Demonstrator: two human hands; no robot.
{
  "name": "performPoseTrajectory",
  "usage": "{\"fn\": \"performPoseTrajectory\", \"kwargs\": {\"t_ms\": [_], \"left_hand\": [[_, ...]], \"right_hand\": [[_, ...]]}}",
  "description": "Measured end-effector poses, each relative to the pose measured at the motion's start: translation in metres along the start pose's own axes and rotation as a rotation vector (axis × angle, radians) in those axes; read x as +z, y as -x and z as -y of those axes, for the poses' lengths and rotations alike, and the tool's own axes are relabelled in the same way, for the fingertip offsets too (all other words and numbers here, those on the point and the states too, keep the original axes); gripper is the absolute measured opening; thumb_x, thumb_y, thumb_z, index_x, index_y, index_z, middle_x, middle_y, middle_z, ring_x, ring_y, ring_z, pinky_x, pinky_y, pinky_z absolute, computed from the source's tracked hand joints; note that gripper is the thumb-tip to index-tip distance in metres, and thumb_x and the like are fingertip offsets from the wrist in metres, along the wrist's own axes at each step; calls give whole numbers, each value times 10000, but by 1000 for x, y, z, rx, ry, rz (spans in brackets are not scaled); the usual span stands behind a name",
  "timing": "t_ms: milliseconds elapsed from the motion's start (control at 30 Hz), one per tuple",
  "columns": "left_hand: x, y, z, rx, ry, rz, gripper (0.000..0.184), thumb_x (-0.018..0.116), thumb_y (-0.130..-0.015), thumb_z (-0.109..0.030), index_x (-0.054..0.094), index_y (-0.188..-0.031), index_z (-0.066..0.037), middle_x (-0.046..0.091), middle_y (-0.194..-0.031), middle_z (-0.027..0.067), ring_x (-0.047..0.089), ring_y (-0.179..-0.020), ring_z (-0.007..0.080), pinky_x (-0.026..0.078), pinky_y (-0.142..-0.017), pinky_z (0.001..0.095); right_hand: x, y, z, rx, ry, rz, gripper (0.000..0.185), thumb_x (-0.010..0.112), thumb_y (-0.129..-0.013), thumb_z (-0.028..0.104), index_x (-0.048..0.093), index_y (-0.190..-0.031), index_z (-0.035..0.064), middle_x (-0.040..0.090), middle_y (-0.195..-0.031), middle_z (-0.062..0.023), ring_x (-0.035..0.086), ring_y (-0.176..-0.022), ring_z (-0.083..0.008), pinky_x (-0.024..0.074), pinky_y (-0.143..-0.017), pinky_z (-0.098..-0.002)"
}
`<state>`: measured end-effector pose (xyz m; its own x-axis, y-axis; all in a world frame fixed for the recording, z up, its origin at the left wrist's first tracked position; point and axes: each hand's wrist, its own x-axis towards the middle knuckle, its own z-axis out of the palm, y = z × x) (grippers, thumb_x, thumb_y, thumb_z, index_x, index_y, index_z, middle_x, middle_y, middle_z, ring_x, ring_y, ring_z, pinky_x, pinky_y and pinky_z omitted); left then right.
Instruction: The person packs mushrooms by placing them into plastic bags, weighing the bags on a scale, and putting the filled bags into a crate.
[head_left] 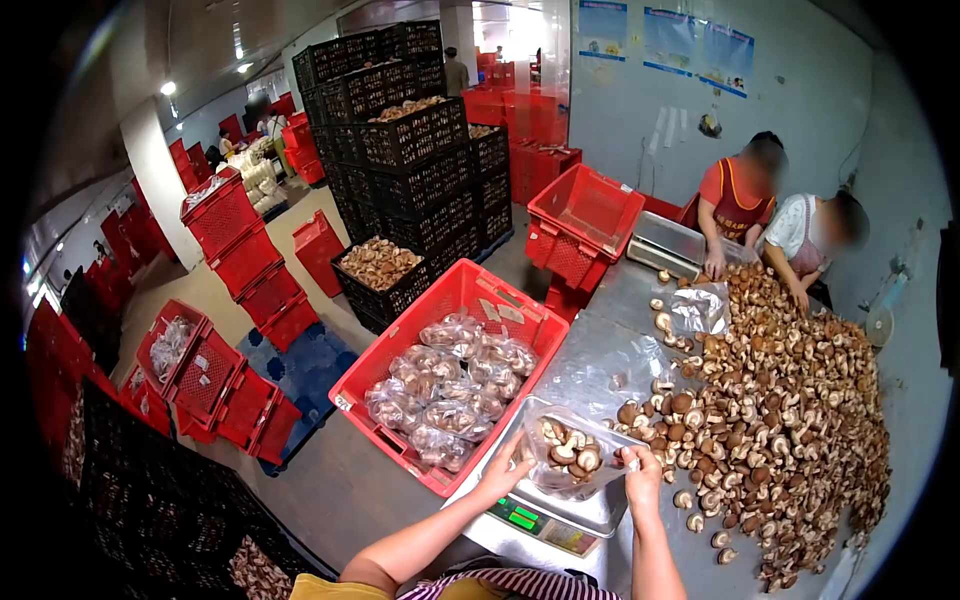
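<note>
A clear plastic bag with several mushrooms (568,447) lies over the metal tray of a scale (525,517), whose display glows green. My left hand (506,470) is at the bag's left side, fingers closed on its edge. On the right side, my right hand (641,473) pinches the bag's other edge. Just beyond my left hand stands a red crate (357,375) holding several filled bags of mushrooms (455,418). To the right of the scale, a large heap of loose mushrooms (790,420) spreads over the metal table (605,345).
Two people (738,195) (812,240) work at the table's far end, their hands at the heap. An empty red crate (590,215) stands beyond the table. Black crates of mushrooms (405,185) and stacked red crates (245,260) stand on the floor.
</note>
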<state>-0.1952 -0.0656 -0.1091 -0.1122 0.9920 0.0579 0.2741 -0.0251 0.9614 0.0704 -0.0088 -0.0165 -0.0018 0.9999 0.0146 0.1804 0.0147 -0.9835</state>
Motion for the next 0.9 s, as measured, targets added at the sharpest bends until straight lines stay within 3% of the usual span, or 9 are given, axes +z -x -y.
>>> {"fn": "performPoseTrajectory", "kwargs": {"t_ms": [133, 267, 433, 467, 533, 567, 633, 667, 900], "left_hand": [[-13, 8, -6, -89, 68, -88, 674, 659, -882, -287, 356, -1450, -91, 472, -1389, 154, 456, -1285, 281, 410, -993, 398], [-30, 9, -23, -63, 41, -167, 660, 685, -861, -222, 383, -1429, -74, 480, -1375, 152, 474, -1267, 272, 448, -965, 384], [-43, 12, -40, -76, 186, -239, 628, 647, -883, -137, 355, -1434, -55, 550, -1282, 182, 624, -980, 194, 523, -834, 320], [-45, 15, -41, -81, 152, -265, 618, 638, -888, -130, 358, -1433, -58, 552, -1278, 184, 625, -968, 190, 521, -838, 316], [-50, 16, -44, -76, 180, -283, 611, 635, -893, -130, 358, -1433, -59, 549, -1277, 188, 624, -975, 187, 516, -850, 315], [-52, 20, -51, -172, 240, -280, 599, 627, -909, -127, 355, -1438, -58, 484, -1381, 139, 500, -1200, 220, 425, -992, 335], [-55, 19, -41, -120, 340, -302, 593, 621, -908, -125, 355, -1429, -33, 472, -1394, 133, 464, -1254, 218, 393, -1049, 347], [-58, 19, -26, -52, 219, -329, 589, 605, -918, -86, 337, -1442, -69, 492, -1347, 191, 606, -1019, 178, 509, -869, 298], [-90, 30, -40, -11, 183, -489, 547, 599, -901, -73, 383, -1401, -16, 510, -1332, 162, 511, -1200, 218, 451, -970, 327]], "right_hand": [[-18, 14, 28, -170, 245, 23, 189, 636, -846, 49, 638, -1032, 13, 591, -830, -20, 568, -735, -119, 471, -692, -266], [-49, 19, 4, -30, 49, -20, 315, 624, -825, 1, 603, -1138, 30, 589, -920, -17, 558, -787, -111, 475, -719, -260], [-84, 42, 12, 67, 33, -133, 273, 581, -892, 38, 601, -1164, 35, 632, -1036, -51, 601, -856, -118, 514, -707, -261], [-87, 46, 8, 12, 19, -190, 261, 575, -879, 2, 598, -1138, 17, 577, -817, -5, 564, -733, -76, 490, -645, -231], [-95, 56, 7, 25, -27, -196, 239, 562, -899, 18, 601, -1135, 19, 580, -812, -18, 594, -730, -95, 496, -636, -240], [-101, 59, 0, 28, -8, -203, 224, 550, -915, 28, 600, -1133, 12, 588, -820, -31, 615, -726, -113, 500, -640, -249], [-113, 64, -5, 36, -17, -174, 215, 541, -942, 71, 596, -1139, 4, 603, -861, -42, 614, -740, -117, 500, -668, -256], [-117, 65, -8, 31, -15, -164, 217, 538, -952, 89, 595, -1143, 4, 610, -880, -46, 614, -747, -117, 499, -677, -255], [-121, 68, 22, 1, -54, -153, 223, 528, -976, 122, 593, -1156, 8, 643, -1007, -53, 603, -732, -112, 492, -677, -234]]}}
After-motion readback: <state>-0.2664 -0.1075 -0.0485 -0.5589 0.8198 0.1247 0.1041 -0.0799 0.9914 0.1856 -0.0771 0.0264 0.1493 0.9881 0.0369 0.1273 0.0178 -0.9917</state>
